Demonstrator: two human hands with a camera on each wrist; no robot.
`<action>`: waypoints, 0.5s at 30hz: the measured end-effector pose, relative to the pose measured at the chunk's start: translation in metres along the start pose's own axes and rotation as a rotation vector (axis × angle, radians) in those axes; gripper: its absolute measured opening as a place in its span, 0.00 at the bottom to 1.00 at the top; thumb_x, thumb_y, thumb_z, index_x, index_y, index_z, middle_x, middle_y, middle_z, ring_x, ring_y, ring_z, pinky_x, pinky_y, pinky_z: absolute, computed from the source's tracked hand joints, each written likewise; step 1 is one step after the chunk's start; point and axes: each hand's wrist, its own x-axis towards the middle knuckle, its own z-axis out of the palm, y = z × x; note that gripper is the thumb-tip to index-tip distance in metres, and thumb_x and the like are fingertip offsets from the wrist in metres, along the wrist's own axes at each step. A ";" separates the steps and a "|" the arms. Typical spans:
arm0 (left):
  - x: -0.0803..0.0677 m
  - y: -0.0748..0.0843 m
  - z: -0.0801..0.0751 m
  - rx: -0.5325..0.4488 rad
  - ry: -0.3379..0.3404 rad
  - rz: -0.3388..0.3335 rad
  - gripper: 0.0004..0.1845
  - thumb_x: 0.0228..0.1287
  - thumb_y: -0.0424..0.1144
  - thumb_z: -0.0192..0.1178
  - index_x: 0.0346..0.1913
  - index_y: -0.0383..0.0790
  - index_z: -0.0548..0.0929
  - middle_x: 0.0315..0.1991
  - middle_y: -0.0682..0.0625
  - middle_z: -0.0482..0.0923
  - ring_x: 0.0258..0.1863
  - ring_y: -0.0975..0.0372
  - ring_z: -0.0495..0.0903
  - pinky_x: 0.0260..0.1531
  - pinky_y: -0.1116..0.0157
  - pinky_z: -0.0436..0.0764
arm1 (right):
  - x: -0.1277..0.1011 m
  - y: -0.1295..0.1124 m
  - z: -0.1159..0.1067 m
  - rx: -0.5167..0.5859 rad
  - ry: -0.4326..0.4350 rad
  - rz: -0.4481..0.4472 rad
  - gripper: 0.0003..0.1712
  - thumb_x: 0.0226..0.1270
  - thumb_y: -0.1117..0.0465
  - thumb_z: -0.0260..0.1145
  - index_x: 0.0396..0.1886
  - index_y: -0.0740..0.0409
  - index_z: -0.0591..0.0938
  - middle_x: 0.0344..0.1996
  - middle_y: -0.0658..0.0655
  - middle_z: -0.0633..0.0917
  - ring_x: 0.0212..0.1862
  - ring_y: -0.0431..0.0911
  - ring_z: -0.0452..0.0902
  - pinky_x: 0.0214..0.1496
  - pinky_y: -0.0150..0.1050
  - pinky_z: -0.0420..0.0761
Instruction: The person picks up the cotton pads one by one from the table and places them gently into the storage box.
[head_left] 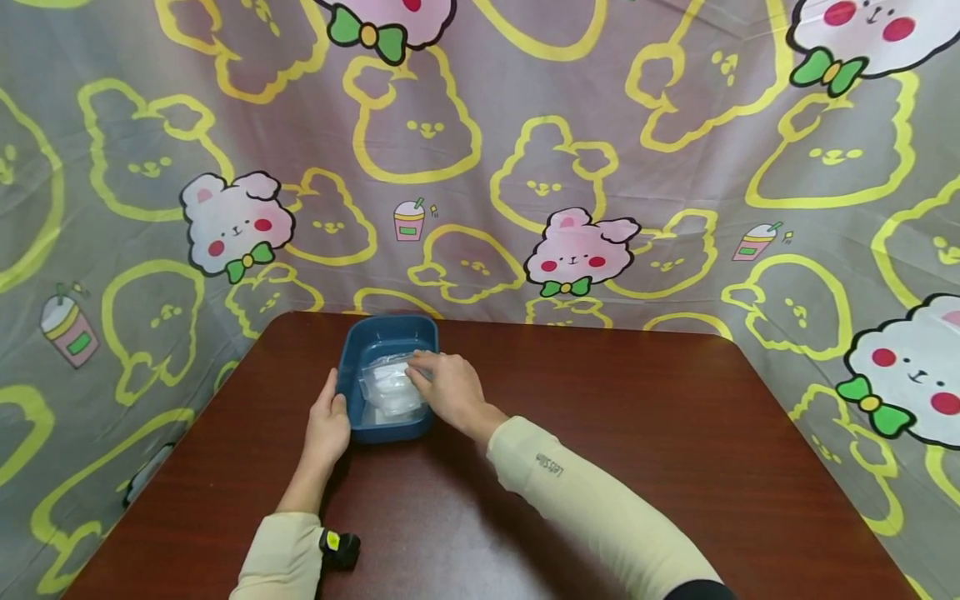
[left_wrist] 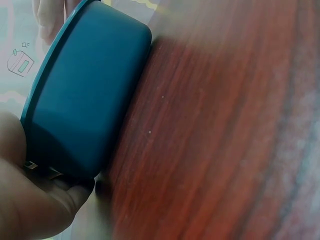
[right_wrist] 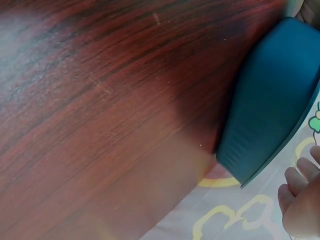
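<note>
A blue plastic bin (head_left: 393, 432) sits toward the far left of the table. My left hand (head_left: 327, 427) grips its left side, the thumb by the near-left corner; in the left wrist view that hand (left_wrist: 40, 195) holds one end of the bin (left_wrist: 90, 90). Inside the bin lies a clear plastic bag (head_left: 390, 387) with something white in it. Reaching over the right rim, my right hand (head_left: 453, 387) pinches the bag's upper right part with its fingertips. In the right wrist view, the right hand's curled fingers (right_wrist: 296, 181) show beyond the bin's wall (right_wrist: 272, 100).
The dark red-brown wooden table (head_left: 600, 433) spreads right and forward of the bin. Behind and beside it hangs a grey cartoon-print curtain (head_left: 480, 200). Pale sleeves (head_left: 600, 508) cover both forearms, and a small black device (head_left: 341, 551) is worn at the left wrist.
</note>
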 end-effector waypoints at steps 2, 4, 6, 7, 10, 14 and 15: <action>0.000 0.001 0.001 0.003 -0.003 0.000 0.30 0.81 0.31 0.35 0.82 0.43 0.44 0.81 0.42 0.42 0.78 0.50 0.41 0.75 0.50 0.43 | -0.001 0.002 -0.002 0.003 -0.007 0.006 0.14 0.72 0.52 0.67 0.53 0.47 0.89 0.55 0.49 0.85 0.55 0.46 0.83 0.61 0.42 0.78; 0.000 0.001 0.001 0.006 -0.004 0.000 0.30 0.81 0.31 0.35 0.82 0.42 0.45 0.81 0.42 0.42 0.78 0.49 0.41 0.75 0.50 0.43 | -0.003 0.004 -0.004 0.002 -0.005 0.005 0.14 0.72 0.52 0.67 0.53 0.47 0.89 0.55 0.49 0.86 0.56 0.46 0.82 0.61 0.42 0.78; -0.001 0.002 0.002 0.009 -0.006 -0.001 0.30 0.81 0.31 0.35 0.82 0.42 0.45 0.81 0.42 0.42 0.78 0.49 0.41 0.75 0.50 0.43 | -0.006 0.008 -0.005 0.004 -0.005 0.003 0.15 0.72 0.52 0.67 0.54 0.47 0.89 0.55 0.49 0.85 0.57 0.46 0.82 0.62 0.42 0.77; -0.001 0.002 0.002 0.012 -0.006 -0.002 0.30 0.81 0.31 0.35 0.81 0.42 0.45 0.81 0.42 0.42 0.78 0.49 0.41 0.75 0.50 0.44 | -0.007 0.010 -0.007 0.002 -0.002 0.002 0.15 0.72 0.52 0.67 0.53 0.47 0.89 0.55 0.49 0.85 0.57 0.46 0.81 0.62 0.42 0.77; -0.001 0.003 0.001 0.029 -0.008 0.002 0.30 0.81 0.31 0.35 0.81 0.41 0.45 0.80 0.41 0.43 0.78 0.48 0.42 0.75 0.49 0.44 | -0.013 0.017 -0.012 0.012 0.001 0.000 0.15 0.71 0.53 0.68 0.54 0.49 0.89 0.55 0.50 0.85 0.59 0.46 0.81 0.64 0.43 0.76; -0.001 0.003 -0.001 0.073 -0.009 0.023 0.30 0.81 0.31 0.36 0.81 0.38 0.46 0.80 0.39 0.44 0.78 0.46 0.44 0.75 0.48 0.46 | -0.024 0.030 -0.021 0.015 -0.033 0.012 0.19 0.70 0.52 0.69 0.57 0.52 0.87 0.58 0.53 0.84 0.62 0.48 0.78 0.67 0.46 0.73; -0.002 0.003 -0.002 0.084 -0.011 0.030 0.30 0.80 0.30 0.36 0.81 0.37 0.46 0.79 0.38 0.45 0.78 0.46 0.44 0.74 0.47 0.46 | -0.028 0.035 -0.024 0.011 -0.051 0.016 0.20 0.70 0.52 0.68 0.58 0.53 0.86 0.59 0.54 0.83 0.63 0.48 0.77 0.68 0.47 0.72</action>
